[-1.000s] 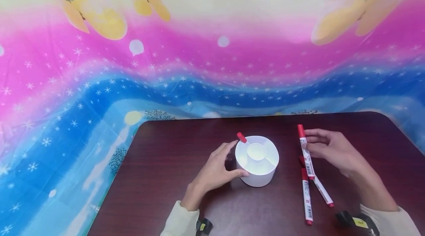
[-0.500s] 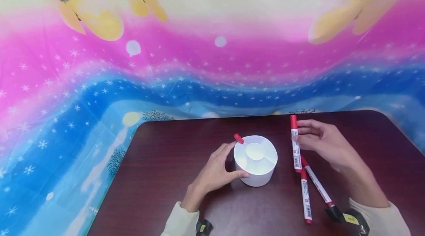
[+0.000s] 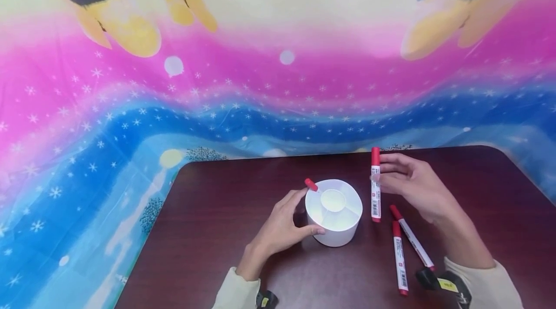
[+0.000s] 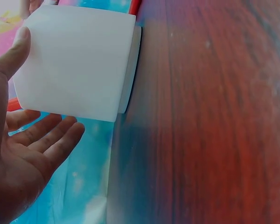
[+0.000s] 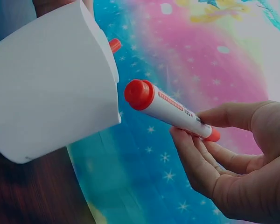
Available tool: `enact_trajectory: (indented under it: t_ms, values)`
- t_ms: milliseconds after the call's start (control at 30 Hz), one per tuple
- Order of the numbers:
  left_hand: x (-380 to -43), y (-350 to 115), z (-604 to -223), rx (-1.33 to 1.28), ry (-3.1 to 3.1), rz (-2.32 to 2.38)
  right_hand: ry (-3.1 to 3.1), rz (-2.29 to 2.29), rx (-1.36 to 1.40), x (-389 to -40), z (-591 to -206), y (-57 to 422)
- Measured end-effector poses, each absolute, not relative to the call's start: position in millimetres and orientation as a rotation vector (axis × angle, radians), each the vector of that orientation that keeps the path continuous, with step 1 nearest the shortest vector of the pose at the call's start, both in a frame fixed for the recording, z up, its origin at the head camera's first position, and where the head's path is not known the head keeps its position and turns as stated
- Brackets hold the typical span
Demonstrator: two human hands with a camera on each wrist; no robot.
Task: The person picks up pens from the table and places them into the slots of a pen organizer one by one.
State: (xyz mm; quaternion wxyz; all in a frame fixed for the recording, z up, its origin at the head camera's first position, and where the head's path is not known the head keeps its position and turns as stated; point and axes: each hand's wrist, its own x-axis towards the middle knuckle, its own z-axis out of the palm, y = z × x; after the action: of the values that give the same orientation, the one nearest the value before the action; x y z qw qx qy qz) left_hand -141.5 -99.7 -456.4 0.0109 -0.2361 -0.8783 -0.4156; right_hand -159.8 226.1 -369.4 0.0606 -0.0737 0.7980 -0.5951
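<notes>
A white round organizer [image 3: 340,238] with a small central cup and divided compartments stands on the table. My left hand [image 3: 281,222] holds its left side, thumb at the near side and fingers toward the back; in the left wrist view the thumb touches the organizer's wall [image 4: 74,63]. One red-capped marker [image 3: 310,184] leans in a back-left compartment. To the right of the organizer, my right hand [image 3: 419,190] pinches a red and white marker [image 3: 375,203] upright, cap up, above the table. The right wrist view shows this marker [image 5: 170,109] between thumb and fingertips, apart from the organizer.
Two more red and white markers lie on the dark wooden table [image 3: 204,231], right of the organizer: one marker [image 3: 399,260] nearer, another marker [image 3: 415,241] slanting beside it under the right arm. A colourful printed cloth [image 3: 260,82] hangs behind the table.
My right hand has lifted the marker off the other two and carried it left toward the organizer, turning it more upright. My left hand stays on the organizer.
</notes>
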Motion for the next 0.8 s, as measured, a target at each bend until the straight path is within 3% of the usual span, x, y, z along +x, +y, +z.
enact_trajectory:
  t_ms: [800]
  values:
    - [-141.2,-98.5,-457.1,-0.770,-2.687,-1.461,2.251,-2.140,-0.206,-161.8,-376.4,215.8]
